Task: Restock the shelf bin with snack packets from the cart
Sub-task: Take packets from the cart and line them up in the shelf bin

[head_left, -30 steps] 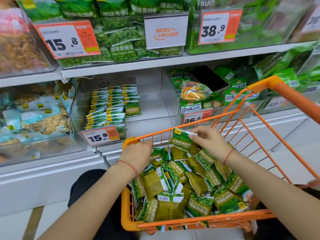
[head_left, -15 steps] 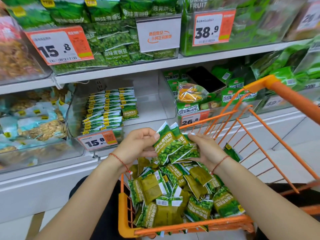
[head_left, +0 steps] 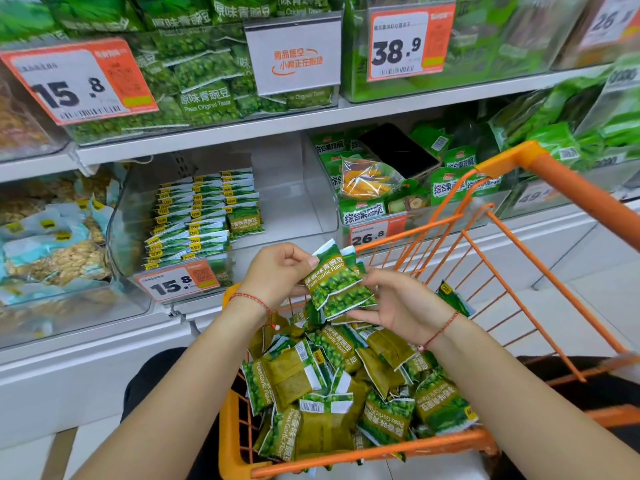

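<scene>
At the far left, a clear bin of pale blue nut packets (head_left: pixel 52 244) sat on the lower shelf (head_left: pixel 86 344). Just right of it stood the shelf bin (head_left: pixel 298 188) you were restocking: a clear box with upright rows of green pea packets (head_left: pixel 204 216) filling its left part, its right part bare, and a 15.8 price tag (head_left: pixel 178 280) clipped to its near edge. On the shelf above, a bin of original-taste pea packets (head_left: pixel 204 88) carried another 15.8 tag (head_left: pixel 78 81), a white sign (head_left: pixel 294 57) and, further right, a 38.9 tag (head_left: pixel 408 41).

Your left hand (head_left: pixel 277 275) was raised above the cart, its fingers curled and its thumb pinching the top left corner of a small fan of garlic pea packets (head_left: pixel 337 280). Your right hand (head_left: pixel 401 304) faced it palm-in, fingers bent around the right and lower edges of the same fan, so both hands held that bundle between them, near the shelf bin's front but still outside it. A red string bracelet (head_left: pixel 254 299) circled your left wrist.

Below your hands, the orange cart (head_left: pixel 381 453) held a loose heap of snack packets (head_left: pixel 339 386), some face up, some showing their olive backs. Right of the shelf bin, a bin of mixed fruit-and-vegetable chip packets (head_left: pixel 363 178) bore a 26.8 tag (head_left: pixel 370 237), with a dark phone (head_left: pixel 398 148) lying on top of the packets.
</scene>
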{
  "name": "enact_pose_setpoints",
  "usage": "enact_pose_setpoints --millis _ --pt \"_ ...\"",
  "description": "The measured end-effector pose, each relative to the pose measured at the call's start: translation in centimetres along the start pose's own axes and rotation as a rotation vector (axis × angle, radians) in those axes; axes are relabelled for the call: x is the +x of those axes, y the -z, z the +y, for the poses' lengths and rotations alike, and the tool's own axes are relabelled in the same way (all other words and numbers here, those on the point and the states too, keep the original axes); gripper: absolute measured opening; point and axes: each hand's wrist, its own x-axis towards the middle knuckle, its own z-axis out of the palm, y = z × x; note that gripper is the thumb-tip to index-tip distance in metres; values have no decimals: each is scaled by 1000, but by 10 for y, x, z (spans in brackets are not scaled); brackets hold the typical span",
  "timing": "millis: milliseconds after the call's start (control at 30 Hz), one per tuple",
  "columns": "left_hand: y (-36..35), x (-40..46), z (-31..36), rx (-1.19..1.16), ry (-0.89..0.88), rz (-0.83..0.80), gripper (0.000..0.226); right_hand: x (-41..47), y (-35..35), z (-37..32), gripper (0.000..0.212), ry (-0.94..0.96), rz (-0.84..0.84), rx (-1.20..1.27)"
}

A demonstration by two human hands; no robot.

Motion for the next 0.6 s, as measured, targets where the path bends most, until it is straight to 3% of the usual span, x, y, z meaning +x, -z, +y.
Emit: enact_pose_setpoints --millis 167,300,433,533,600 --pt "1 4 1 85 -21 20 20 2 1 2 52 6 -25 -64" --pt "3 9 0 175 -70 38 20 4 2 4 51 17 -6 -98" --pt "-1 7 4 147 -162 69 16 2 -1 2 48 34 17 -36" --pt "7 10 6 139 -241 179 13 2 -1 2 66 69 129 48" --pt "17 12 9 -17 -197 185 12 2 1 1 70 70 196 71"
